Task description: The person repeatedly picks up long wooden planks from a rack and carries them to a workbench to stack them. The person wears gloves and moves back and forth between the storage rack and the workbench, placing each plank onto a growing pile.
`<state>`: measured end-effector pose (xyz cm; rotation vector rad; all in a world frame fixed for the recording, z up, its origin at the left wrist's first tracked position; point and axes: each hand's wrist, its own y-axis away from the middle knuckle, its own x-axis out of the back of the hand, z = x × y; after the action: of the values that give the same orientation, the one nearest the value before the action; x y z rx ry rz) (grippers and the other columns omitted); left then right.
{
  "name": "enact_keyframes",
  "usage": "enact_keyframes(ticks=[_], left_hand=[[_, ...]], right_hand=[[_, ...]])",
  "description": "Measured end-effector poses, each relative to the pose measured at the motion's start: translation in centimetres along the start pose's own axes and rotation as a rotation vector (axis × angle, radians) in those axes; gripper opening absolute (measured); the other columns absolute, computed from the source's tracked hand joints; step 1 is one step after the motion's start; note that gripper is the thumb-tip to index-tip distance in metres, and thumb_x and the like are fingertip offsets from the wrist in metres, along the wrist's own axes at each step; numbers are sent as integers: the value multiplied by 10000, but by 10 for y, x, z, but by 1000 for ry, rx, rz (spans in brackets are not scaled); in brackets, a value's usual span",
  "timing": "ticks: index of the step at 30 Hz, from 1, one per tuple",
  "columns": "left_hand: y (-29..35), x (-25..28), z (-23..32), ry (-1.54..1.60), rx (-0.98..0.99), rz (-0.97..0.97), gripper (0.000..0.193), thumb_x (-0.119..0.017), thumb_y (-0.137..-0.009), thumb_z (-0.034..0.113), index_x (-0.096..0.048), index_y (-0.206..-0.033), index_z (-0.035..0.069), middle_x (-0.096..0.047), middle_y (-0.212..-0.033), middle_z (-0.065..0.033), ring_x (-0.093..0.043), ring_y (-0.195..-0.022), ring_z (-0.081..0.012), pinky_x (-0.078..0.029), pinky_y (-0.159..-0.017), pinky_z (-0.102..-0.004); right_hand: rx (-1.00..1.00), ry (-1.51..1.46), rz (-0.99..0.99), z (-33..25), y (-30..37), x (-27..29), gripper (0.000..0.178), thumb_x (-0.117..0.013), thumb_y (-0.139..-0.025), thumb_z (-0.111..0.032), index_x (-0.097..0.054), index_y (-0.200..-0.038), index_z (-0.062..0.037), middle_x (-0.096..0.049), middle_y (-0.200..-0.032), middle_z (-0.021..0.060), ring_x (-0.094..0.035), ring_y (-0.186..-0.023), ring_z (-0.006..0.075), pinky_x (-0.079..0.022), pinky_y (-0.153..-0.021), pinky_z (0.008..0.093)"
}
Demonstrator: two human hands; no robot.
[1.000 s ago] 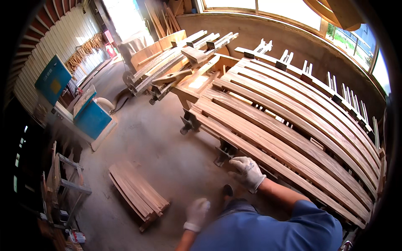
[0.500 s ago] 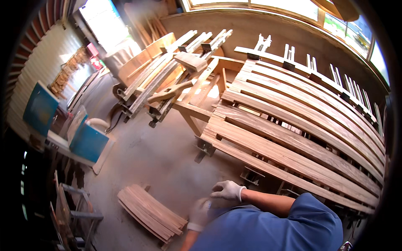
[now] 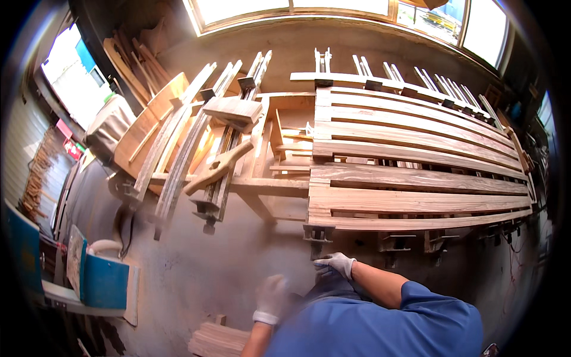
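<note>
My right hand (image 3: 336, 263), in a pale work glove, is just below the near left corner of a large slatted wooden panel. Its fingers are loosely bent and apart, and nothing shows in them. The closest thing to it is the dark end of a bar clamp (image 3: 318, 233) on the panel's corner; whether they touch I cannot tell. The wooden slats (image 3: 416, 199) lie side by side across the clamps. Lower and further left, my gloved left hand (image 3: 272, 297) hangs over the floor, its fingers smeared by motion. Stacked curved boards (image 3: 219, 340) lie beneath it.
Left of the panel, a wooden mallet-like piece (image 3: 219, 168) and a wooden block (image 3: 233, 112) rest on long metal bar clamps (image 3: 181, 169). A wooden frame (image 3: 276, 187) stands under them. A blue and white machine (image 3: 104, 282) is at the left, and windows run along the back wall.
My view has swung left toward the panel, which now looks more level. Both hands have moved apart, and the curved boards have slid to the lower edge of the picture.
</note>
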<state>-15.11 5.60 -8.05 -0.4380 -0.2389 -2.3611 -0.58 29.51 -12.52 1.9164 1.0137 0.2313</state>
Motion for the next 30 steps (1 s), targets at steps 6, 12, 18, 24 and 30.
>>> enact_keyframes(ticks=[6, 12, 18, 24, 30], left_hand=[[-74, 12, -8, 22, 21, -122, 210, -704, -942, 63, -707, -1112, -60, -749, -971, -111, -716, -834, -139, -602, -748, -284], [-140, 36, -10, -59, 59, -311, 261, -724, -917, 197, -735, -1107, 18, -748, -1031, -119, -712, -918, -217, -572, -829, -340], [-196, 23, -11, -125, 36, -542, 297, -730, -936, 202, -728, -1144, -10, -763, -1045, -103, -720, -894, -132, -572, -821, -294], [-269, -1, 41, -250, -77, -876, 372, -714, -942, 334, -731, -1188, 56, -752, -1136, -112, -723, -1022, -220, -546, -934, -341], [-338, -16, 45, -150, -131, -1099, 352, -712, -945, 357, -732, -1179, 95, -745, -1148, -123, -706, -1082, -267, -533, -966, -363]], right_hand=[[-41, -244, -202, 17, -56, 4, 275, -781, -921, -204, -720, -1101, -6, -749, -1006, 130, -728, -890, 219, -595, -765, 338], [217, -24, -232, 28, -78, 9, 270, -784, -908, -220, -726, -1103, -42, -718, -1063, 69, -681, -974, 190, -562, -809, 363], [139, 728, 540, -47, 6, -65, 606, -718, -739, -612, -758, -1125, -147, -738, -1127, 185, -694, -1082, 364, -555, -877, 446], [269, -211, 264, 48, -80, -45, 348, -807, -818, -365, -763, -1070, -128, -751, -1050, 79, -696, -910, 187, -555, -760, 373], [197, 249, 973, -16, -48, -99, 358, -752, -857, -363, -714, -1126, -130, -747, -964, 144, -717, -873, 306, -569, -757, 445]])
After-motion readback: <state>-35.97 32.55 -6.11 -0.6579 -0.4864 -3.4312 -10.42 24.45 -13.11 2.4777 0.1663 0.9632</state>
